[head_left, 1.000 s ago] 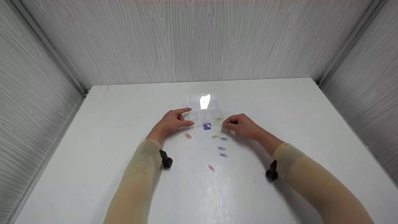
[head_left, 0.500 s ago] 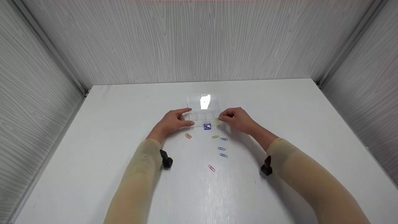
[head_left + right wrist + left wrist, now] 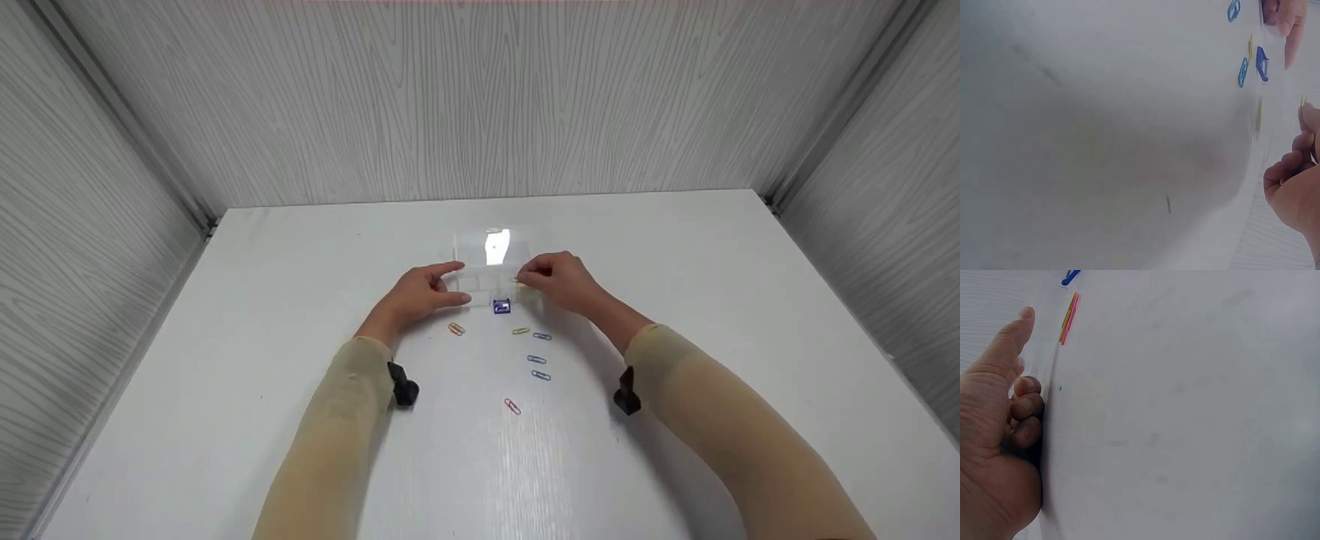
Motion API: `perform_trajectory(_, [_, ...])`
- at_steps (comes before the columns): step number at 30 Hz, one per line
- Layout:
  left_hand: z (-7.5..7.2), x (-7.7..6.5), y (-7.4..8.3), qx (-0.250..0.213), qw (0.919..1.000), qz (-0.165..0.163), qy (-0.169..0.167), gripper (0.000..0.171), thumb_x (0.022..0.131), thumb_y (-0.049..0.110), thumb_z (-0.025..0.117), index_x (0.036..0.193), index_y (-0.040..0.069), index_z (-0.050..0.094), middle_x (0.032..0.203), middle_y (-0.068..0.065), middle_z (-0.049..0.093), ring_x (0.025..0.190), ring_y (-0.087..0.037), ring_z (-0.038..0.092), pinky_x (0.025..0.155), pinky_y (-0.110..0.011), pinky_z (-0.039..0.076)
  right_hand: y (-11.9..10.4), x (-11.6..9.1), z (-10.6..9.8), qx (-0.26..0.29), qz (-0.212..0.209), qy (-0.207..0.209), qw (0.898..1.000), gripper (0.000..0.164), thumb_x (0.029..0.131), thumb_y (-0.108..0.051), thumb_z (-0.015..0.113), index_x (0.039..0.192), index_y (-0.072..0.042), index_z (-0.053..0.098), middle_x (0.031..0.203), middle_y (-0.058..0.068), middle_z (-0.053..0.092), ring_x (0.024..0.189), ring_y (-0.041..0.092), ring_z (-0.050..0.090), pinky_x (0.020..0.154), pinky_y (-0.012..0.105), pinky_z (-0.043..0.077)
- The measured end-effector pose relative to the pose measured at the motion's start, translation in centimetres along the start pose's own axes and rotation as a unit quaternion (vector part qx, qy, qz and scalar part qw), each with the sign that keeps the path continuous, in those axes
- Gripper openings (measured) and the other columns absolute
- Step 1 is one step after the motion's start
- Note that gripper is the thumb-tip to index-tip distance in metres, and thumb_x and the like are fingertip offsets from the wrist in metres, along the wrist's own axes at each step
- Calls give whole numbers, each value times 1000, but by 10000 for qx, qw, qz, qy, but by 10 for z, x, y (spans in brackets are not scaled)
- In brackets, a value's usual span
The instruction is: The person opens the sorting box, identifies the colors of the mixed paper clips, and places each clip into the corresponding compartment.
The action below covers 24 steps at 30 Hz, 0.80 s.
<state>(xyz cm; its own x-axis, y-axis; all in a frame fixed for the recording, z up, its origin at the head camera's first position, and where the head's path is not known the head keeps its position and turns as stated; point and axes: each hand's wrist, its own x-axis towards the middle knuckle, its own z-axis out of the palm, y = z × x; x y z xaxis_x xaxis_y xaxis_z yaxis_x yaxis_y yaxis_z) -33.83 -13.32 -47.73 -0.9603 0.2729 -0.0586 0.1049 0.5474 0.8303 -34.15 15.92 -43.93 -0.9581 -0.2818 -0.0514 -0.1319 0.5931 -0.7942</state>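
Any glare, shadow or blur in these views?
Head: hard white glare on the open clear lid; soft shadow beside the right sleeve. Left wrist: left hand's skin creases readable, table dull grey. Right wrist: hazy, broad dim shadow across the table; yellow paper clip in the right hand looks pale and soft.

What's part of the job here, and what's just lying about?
Likely in the job:
clear compartment box, left hand at its left end
held yellow clip, pinched by right hand
second yellow clip, in the box

Just lying on the table:
third yellow clip
three blue clips
red clip
orange-red clip or clips
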Motion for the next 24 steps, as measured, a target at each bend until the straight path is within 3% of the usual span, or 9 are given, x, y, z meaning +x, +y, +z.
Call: perform_trajectory(24, [0, 2, -3, 78, 9999, 139, -20, 72, 91, 42, 86, 155, 24, 58, 89, -1, 56, 83, -18, 51, 87, -36, 42, 2, 3, 8, -31, 43, 107, 9999, 18, 104, -30, 71, 113, -16, 80, 109, 2, 70, 100, 22, 60, 86, 35, 49])
